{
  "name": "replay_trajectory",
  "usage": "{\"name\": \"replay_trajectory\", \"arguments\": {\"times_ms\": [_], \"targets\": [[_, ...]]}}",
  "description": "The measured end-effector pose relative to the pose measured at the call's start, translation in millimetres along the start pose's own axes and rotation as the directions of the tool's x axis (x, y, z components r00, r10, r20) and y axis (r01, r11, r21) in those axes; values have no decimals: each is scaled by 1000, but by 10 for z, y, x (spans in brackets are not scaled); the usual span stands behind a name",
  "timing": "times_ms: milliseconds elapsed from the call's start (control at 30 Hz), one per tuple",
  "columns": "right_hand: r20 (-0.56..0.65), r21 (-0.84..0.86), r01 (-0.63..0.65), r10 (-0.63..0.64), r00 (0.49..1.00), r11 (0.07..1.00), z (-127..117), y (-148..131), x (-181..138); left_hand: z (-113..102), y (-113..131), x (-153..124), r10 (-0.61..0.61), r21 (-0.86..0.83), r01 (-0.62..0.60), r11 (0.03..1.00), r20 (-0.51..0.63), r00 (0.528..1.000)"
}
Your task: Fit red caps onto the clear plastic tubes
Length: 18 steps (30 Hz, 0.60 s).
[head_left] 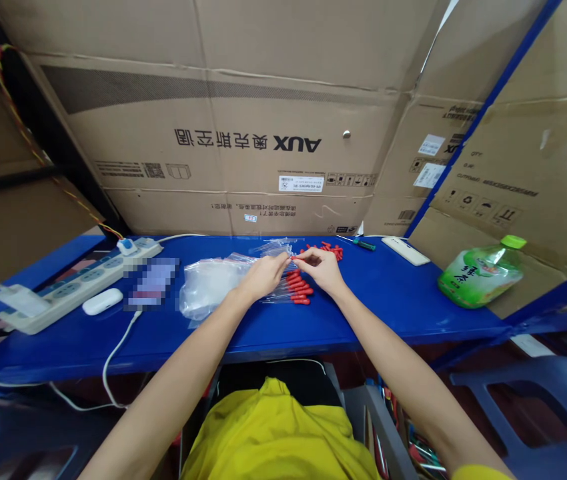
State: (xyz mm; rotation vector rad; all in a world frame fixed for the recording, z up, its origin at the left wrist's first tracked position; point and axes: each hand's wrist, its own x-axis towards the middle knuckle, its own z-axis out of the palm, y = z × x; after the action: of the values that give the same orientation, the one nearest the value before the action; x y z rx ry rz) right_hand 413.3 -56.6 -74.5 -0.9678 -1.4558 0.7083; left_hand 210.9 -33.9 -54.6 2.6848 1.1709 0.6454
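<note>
Over the blue bench my left hand (263, 277) is closed, its fingertips pinching what appears to be a thin clear dropper tube. Fingertip to fingertip with it, my right hand (324, 268) pinches a small red rubber bulb (294, 257) at the tube's end. My fingers partly hide the joint between the two. Just below my hands lies a row of droppers (301, 291), clear tubes with red bulbs on their right ends. Loose clear tubes (274, 246) lie behind my left hand. A heap of red bulbs (333, 251) sits behind my right hand.
Clear plastic bags (213, 283) lie left of my forearm. Further left are a phone (153, 283), a white case (103, 301) and a power strip (88, 277) with cables. A green-handled screwdriver (365, 245), a white flat object (405, 251) and a green bottle (478, 275) are on the right.
</note>
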Motion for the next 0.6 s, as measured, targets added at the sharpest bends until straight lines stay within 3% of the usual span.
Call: {"name": "replay_trajectory", "arguments": {"times_ms": [600], "targets": [[4, -5, -12, 12, 1000, 1000, 0, -18, -6, 3, -30, -4, 31, 64, -33, 997, 32, 999]]}}
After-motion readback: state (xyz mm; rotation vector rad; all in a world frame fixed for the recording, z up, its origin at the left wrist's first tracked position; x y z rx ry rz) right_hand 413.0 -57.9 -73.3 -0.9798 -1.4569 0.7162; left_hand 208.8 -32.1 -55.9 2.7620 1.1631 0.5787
